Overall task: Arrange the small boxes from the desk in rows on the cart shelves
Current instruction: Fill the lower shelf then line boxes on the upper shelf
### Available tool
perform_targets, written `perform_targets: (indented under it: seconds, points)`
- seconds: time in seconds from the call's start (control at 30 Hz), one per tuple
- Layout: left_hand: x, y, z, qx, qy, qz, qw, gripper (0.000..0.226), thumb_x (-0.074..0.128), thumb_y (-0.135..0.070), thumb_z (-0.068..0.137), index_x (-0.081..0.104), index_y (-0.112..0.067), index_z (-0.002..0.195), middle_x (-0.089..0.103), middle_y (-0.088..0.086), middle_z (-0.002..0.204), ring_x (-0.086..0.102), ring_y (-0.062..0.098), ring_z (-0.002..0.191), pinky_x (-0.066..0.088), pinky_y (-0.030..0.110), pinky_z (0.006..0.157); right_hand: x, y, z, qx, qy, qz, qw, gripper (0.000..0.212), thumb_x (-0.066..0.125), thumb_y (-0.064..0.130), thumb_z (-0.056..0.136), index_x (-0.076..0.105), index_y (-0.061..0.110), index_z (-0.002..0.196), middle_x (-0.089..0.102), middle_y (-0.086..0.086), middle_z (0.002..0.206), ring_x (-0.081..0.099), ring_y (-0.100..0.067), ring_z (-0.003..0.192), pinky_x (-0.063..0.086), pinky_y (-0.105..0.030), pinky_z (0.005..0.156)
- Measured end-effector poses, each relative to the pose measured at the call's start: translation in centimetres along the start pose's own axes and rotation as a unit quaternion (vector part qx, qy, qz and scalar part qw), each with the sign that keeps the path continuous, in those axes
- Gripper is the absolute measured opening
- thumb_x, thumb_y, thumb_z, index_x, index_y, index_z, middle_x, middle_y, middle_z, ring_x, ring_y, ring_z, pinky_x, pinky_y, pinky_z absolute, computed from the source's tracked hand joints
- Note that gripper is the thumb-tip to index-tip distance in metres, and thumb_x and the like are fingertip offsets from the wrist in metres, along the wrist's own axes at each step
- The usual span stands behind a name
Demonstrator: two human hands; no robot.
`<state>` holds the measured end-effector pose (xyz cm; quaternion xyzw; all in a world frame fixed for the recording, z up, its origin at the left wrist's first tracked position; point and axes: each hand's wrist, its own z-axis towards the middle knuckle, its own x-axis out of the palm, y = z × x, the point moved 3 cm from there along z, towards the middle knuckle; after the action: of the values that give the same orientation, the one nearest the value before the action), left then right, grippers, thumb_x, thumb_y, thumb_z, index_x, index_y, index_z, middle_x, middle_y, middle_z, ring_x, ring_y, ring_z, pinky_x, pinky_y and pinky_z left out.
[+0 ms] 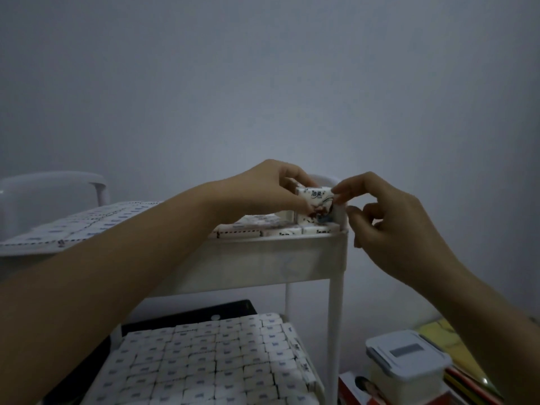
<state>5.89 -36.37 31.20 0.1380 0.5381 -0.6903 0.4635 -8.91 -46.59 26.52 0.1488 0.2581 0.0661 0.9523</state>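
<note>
A white cart (277, 258) stands before me with two shelves in view. At the far right corner of its top shelf, a small white box with dark print (314, 204) stands upright. My left hand (268, 188) grips that box from the left, and my right hand (388, 217) pinches its right edge with thumb and forefinger. Flat rows of the same small boxes (257, 229) cover the top shelf. The lower shelf (204, 355) is packed with several tight rows of boxes.
A lidded white plastic container (409, 361) sits at the lower right on a red box and yellow papers. A pale plastic object (52, 197) stands at the far left behind the cart. A plain wall is close behind.
</note>
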Motion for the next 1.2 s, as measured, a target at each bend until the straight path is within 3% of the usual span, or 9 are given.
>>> perform_targets:
  seconds: [0.17,0.27,0.43,0.57,0.67,0.83,1.03,1.13,1.2]
  points:
    - [0.6,0.1,-0.3,0.018,0.004,0.085,0.996,0.018,0.074,-0.017,0.081,0.069,-0.019,0.098,0.074,-0.002,0.090,0.069,0.007,0.079,0.056,0.025,0.080,0.5,0.4,-0.4,-0.006,-0.034,0.007,0.999,0.025,0.055,0.010,0.092,0.056,0.029,0.108,0.059,0.015,0.108,0.063,-0.011,0.071,0.058,-0.035,0.067]
    - [0.5,0.3,-0.6,0.038,-0.009,0.155,0.987,0.007,0.070,-0.030,0.084,0.076,-0.026,0.086,0.074,-0.012,0.086,0.067,0.004,0.087,0.054,0.030,0.089,1.1,0.7,-0.7,0.001,-0.036,0.015,0.999,0.026,0.054,0.007,0.093,0.057,0.026,0.110,0.059,0.014,0.109,0.062,-0.008,0.073,0.056,-0.031,0.070]
    - [-0.7,0.6,-3.2,0.082,-0.045,0.214,0.972,0.018,0.061,-0.033,0.091,0.074,-0.035,0.103,0.066,-0.014,0.121,0.056,0.004,0.114,0.042,0.035,0.105,2.6,2.9,-1.8,-0.013,-0.045,0.057,0.997,0.027,0.055,0.007,0.091,0.056,0.029,0.108,0.061,0.016,0.107,0.062,-0.008,0.070,0.050,-0.024,0.063]
    - [-2.9,0.2,-10.6,0.189,-0.218,0.202,0.936,0.018,0.058,-0.020,0.089,0.074,-0.026,0.095,0.070,-0.011,0.098,0.063,0.006,0.091,0.052,0.029,0.078,5.0,6.6,-3.4,-0.047,-0.028,0.139,0.989,0.025,0.054,0.009,0.092,0.057,0.030,0.104,0.063,0.017,0.098,0.064,-0.011,0.069,0.057,-0.035,0.062]
    - [-3.9,2.3,-18.0,0.199,-0.300,0.187,0.914,0.016,0.058,-0.012,0.088,0.072,-0.019,0.088,0.068,-0.008,0.086,0.063,0.014,0.076,0.049,0.030,0.061,8.7,10.3,-5.3,-0.078,0.030,0.196,0.977,0.021,0.052,0.013,0.092,0.060,0.030,0.102,0.064,0.016,0.088,0.063,-0.014,0.067,0.053,-0.033,0.057]
    - [-4.2,12.3,-29.9,0.046,-0.347,0.214,0.912,0.016,0.054,-0.023,0.090,0.068,-0.027,0.084,0.065,-0.011,0.082,0.061,0.007,0.069,0.048,0.026,0.059,18.2,17.2,-9.3,-0.114,0.168,0.263,0.943,0.017,0.053,0.014,0.094,0.060,0.028,0.102,0.065,0.015,0.084,0.058,-0.007,0.060,0.037,-0.011,0.055]
    - [-5.9,24.4,-44.8,-0.222,-0.376,0.239,0.867,0.022,0.060,-0.014,0.091,0.068,-0.034,0.087,0.063,-0.020,0.091,0.060,0.002,0.086,0.047,0.016,0.070,32.0,24.9,-13.8,-0.103,0.326,0.290,0.894,0.022,0.055,0.016,0.090,0.061,0.027,0.109,0.060,0.017,0.095,0.058,-0.004,0.084,0.047,-0.021,0.074]
    - [-8.0,26.9,-51.0,-0.307,-0.356,0.319,0.823,0.011,0.057,-0.027,0.092,0.067,-0.032,0.093,0.064,-0.018,0.098,0.061,0.007,0.094,0.046,0.025,0.079,39.4,27.5,-14.8,-0.094,0.334,0.245,0.905,0.031,0.055,0.039,0.086,0.061,0.024,0.113,0.056,0.008,0.110,0.047,-0.012,0.109,0.041,-0.027,0.093]
    - [-9.6,28.3,-54.5,-0.365,-0.330,0.386,0.780,0.031,0.044,-0.043,0.089,0.069,-0.028,0.097,0.066,-0.011,0.103,0.061,0.015,0.099,0.045,0.037,0.087,44.5,28.9,-14.9,-0.065,0.344,0.199,0.915,0.059,0.041,0.063,0.077,0.060,0.026,0.119,0.055,0.000,0.124,0.040,-0.022,0.123,0.035,-0.033,0.104]
